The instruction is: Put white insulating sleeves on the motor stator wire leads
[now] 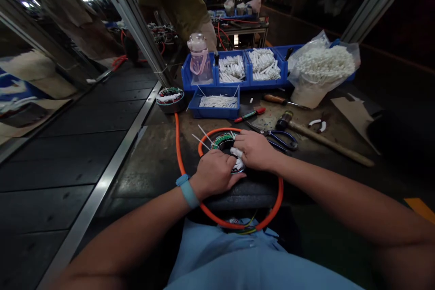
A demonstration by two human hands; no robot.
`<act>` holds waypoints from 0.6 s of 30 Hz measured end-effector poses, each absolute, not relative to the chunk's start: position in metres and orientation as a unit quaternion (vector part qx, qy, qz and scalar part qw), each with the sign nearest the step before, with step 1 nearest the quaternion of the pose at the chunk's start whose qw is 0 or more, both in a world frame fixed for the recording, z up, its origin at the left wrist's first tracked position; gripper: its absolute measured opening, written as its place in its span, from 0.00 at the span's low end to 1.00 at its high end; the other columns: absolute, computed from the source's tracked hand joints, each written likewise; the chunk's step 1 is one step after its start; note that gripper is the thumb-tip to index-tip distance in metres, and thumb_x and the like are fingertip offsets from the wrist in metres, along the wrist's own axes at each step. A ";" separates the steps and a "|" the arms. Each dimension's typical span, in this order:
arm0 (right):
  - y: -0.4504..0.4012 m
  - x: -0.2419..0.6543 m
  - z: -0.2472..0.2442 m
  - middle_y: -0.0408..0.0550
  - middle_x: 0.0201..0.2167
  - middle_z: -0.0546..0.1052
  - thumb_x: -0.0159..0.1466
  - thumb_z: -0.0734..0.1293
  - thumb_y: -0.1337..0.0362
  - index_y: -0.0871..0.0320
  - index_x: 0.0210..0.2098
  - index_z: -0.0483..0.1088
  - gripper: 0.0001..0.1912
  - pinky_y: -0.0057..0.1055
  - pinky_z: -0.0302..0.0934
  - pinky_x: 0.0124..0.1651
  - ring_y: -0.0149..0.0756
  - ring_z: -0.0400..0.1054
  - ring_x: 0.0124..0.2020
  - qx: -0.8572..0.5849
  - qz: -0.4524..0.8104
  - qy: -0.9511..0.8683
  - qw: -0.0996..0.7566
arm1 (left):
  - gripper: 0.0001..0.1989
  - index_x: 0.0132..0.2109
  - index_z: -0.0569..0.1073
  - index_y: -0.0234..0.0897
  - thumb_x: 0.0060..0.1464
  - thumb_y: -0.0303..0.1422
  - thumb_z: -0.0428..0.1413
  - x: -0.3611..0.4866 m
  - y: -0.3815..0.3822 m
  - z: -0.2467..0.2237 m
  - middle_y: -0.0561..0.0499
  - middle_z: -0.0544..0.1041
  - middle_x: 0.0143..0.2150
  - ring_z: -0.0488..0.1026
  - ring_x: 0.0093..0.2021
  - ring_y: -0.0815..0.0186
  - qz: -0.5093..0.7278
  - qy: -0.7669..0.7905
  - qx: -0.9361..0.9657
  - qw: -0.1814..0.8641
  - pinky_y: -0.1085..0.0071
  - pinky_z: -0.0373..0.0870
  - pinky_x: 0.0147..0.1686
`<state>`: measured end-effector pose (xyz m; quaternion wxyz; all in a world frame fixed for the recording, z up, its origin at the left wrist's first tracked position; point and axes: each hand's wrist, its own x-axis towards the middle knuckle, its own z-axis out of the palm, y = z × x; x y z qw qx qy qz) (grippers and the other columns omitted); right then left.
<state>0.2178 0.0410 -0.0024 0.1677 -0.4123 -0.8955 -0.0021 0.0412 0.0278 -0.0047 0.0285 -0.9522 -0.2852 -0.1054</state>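
Note:
A ring-shaped motor stator (222, 141) with green windings lies on the bench in front of me. Thin white cable ties (203, 142) stick out of its left side. My left hand (215, 172) is closed over the near left rim, thumb pointing right. On the right side, my right hand (256, 149) has its fingers bent over the rim. Something white at its fingertips could be a sleeve or a finger covering; I cannot tell which. Both hands hide much of the ring. A thick orange cable (279, 195) loops around the stator and under my forearms.
Behind stand a blue tray of cable ties (217, 113), blue bins (233, 82) of white tubes, a bottle (200, 61) and a bag (322, 65). Rightward lie pliers (283, 138), a mallet (326, 139), a marker (249, 115) and a screwdriver (277, 99). Another stator (170, 102) sits left, beside a conveyor (68, 158).

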 end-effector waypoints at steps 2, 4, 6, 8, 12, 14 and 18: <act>0.044 0.220 -0.003 0.47 0.25 0.70 0.59 0.61 0.71 0.59 0.22 0.68 0.10 0.31 0.50 0.36 0.34 0.57 0.30 -0.416 0.024 -0.893 0.173 | 0.19 0.37 0.71 0.33 0.55 0.47 0.51 0.038 0.028 0.004 0.44 0.75 0.32 0.71 0.33 0.57 -0.082 -0.285 -0.955 0.012 0.61 0.66 0.36; 0.044 0.225 -0.005 0.46 0.25 0.70 0.61 0.59 0.70 0.60 0.23 0.68 0.12 0.30 0.51 0.36 0.33 0.57 0.30 -0.407 0.058 -0.889 0.203 | 0.17 0.45 0.70 0.33 0.55 0.42 0.53 0.029 0.032 0.012 0.44 0.75 0.40 0.71 0.40 0.57 -0.072 -0.249 -0.966 -0.017 0.60 0.66 0.43; 0.044 0.231 -0.008 0.46 0.25 0.69 0.64 0.57 0.67 0.60 0.24 0.69 0.14 0.30 0.51 0.36 0.33 0.58 0.30 -0.386 0.095 -0.885 0.244 | 0.14 0.48 0.69 0.36 0.57 0.37 0.51 0.019 0.038 0.016 0.45 0.74 0.45 0.69 0.47 0.60 -0.080 -0.207 -0.975 -0.032 0.58 0.60 0.53; 0.045 0.236 -0.011 0.45 0.25 0.68 0.65 0.56 0.65 0.60 0.25 0.69 0.16 0.30 0.51 0.37 0.32 0.58 0.30 -0.364 0.123 -0.883 0.270 | 0.11 0.44 0.72 0.38 0.60 0.37 0.48 0.011 0.045 0.014 0.47 0.75 0.41 0.69 0.47 0.62 -0.091 -0.193 -0.977 -0.026 0.57 0.53 0.58; 0.051 0.239 -0.012 0.46 0.25 0.69 0.67 0.54 0.63 0.60 0.25 0.68 0.18 0.32 0.51 0.37 0.33 0.58 0.30 -0.357 0.136 -0.881 0.279 | 0.16 0.32 0.72 0.36 0.60 0.41 0.47 0.016 0.051 0.000 0.48 0.74 0.30 0.69 0.37 0.63 -0.124 -0.206 -0.971 0.013 0.60 0.60 0.52; 0.054 0.238 -0.011 0.47 0.26 0.69 0.67 0.54 0.63 0.60 0.25 0.68 0.18 0.33 0.52 0.38 0.33 0.58 0.30 -0.361 0.131 -0.880 0.280 | 0.16 0.28 0.70 0.36 0.59 0.40 0.47 0.025 0.049 -0.002 0.49 0.73 0.28 0.68 0.34 0.63 -0.134 -0.216 -0.967 0.032 0.61 0.62 0.48; 0.057 0.242 -0.009 0.47 0.25 0.69 0.66 0.55 0.63 0.60 0.24 0.68 0.18 0.33 0.54 0.39 0.33 0.59 0.31 -0.350 0.141 -0.883 0.279 | 0.13 0.28 0.69 0.36 0.58 0.37 0.49 0.038 0.043 0.003 0.49 0.72 0.27 0.67 0.33 0.62 -0.118 -0.239 -0.963 0.036 0.61 0.62 0.44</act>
